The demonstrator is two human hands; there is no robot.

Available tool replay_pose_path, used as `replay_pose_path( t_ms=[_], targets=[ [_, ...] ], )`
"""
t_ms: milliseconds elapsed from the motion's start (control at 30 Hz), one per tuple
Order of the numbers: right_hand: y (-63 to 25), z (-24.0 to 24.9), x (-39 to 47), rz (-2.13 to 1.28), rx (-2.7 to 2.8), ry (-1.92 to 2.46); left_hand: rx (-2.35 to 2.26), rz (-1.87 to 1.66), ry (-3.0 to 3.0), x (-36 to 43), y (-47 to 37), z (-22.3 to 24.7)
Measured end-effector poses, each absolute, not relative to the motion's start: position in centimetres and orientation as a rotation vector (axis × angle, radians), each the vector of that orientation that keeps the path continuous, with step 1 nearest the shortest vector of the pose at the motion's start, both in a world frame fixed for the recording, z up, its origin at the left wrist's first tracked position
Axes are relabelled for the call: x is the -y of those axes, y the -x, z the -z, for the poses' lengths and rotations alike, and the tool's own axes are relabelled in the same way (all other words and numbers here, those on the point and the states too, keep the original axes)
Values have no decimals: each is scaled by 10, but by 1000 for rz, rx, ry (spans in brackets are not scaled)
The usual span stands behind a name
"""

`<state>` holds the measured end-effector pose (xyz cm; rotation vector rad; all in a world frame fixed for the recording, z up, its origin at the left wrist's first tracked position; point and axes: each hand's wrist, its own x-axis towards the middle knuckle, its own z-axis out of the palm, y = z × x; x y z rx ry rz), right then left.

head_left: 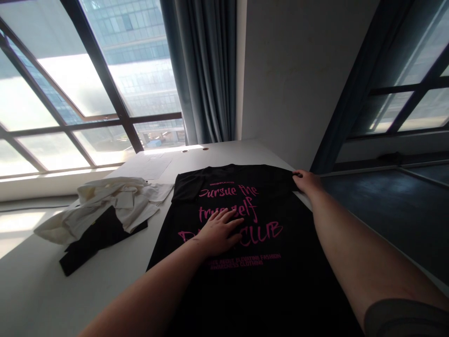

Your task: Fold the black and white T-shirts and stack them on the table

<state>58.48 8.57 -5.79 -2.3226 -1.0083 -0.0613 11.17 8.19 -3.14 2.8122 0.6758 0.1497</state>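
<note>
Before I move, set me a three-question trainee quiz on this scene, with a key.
1. True or false: the print on the shirt, where the left hand rests, is green.
2. What is the right hand gripping?
A) The curtain
B) The sleeve
C) The window frame
3. Fill in the side, as the wearer of the camera sees it: the white cloth lies to the ____ of the shirt.

Key: 1 false (pink); 2 B; 3 left.
</note>
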Motion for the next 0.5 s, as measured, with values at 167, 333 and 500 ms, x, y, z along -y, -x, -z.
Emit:
replay_pose_path(
  t_ms=[167,333,500],
  targets=[
    [-582,58,-87,70,983,2393,-670,-163,-2797,-82,-112,31],
    [-574,52,-89,24,1011,2574,-675,-153,-2794,-82,-112,32],
    [-573,45,-83,7,832,2596,-666,-181,-2801,-83,-112,35]
  ],
)
